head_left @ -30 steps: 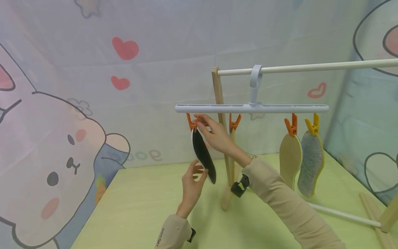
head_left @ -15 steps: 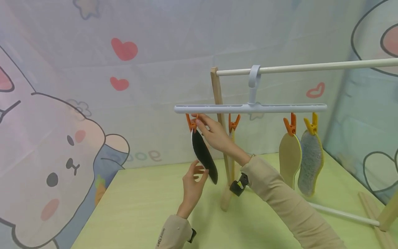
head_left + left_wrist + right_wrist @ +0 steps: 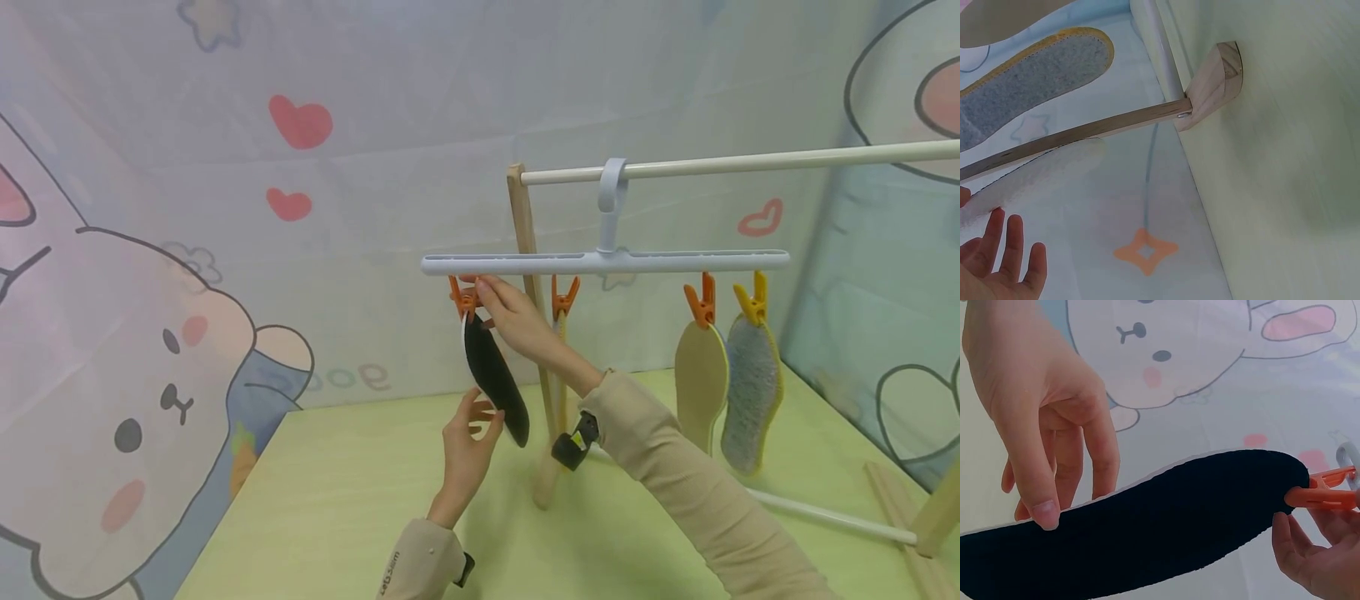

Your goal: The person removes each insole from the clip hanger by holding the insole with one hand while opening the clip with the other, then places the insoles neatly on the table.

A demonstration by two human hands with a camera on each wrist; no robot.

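Observation:
A black-soled, white-edged insole (image 3: 493,379) hangs from an orange clip (image 3: 463,298) under the left end of the white hanger (image 3: 525,264). My left hand (image 3: 467,450) pinches the insole's lower left edge between thumb and fingers; the thumb lies on the black face in the right wrist view. Up at the clip, my right hand (image 3: 517,321) holds one handle, its other fingers beside the insole's top. In the left wrist view the insole's pale fuzzy side (image 3: 1035,178) shows above the left fingers. The clip's jaws bite the insole's top end.
Further right hang a tan insole (image 3: 697,379) and a grey fuzzy insole (image 3: 750,396). Another insole (image 3: 562,367) hangs edge-on behind my right forearm. A wooden rack post (image 3: 522,208) and white rail (image 3: 750,162) carry the hanger above the yellow-green table (image 3: 322,500).
My right thumb has shifted upward along the clip's handle. The insole's lower end has swung slightly to the right. My left hand keeps nearly the same place.

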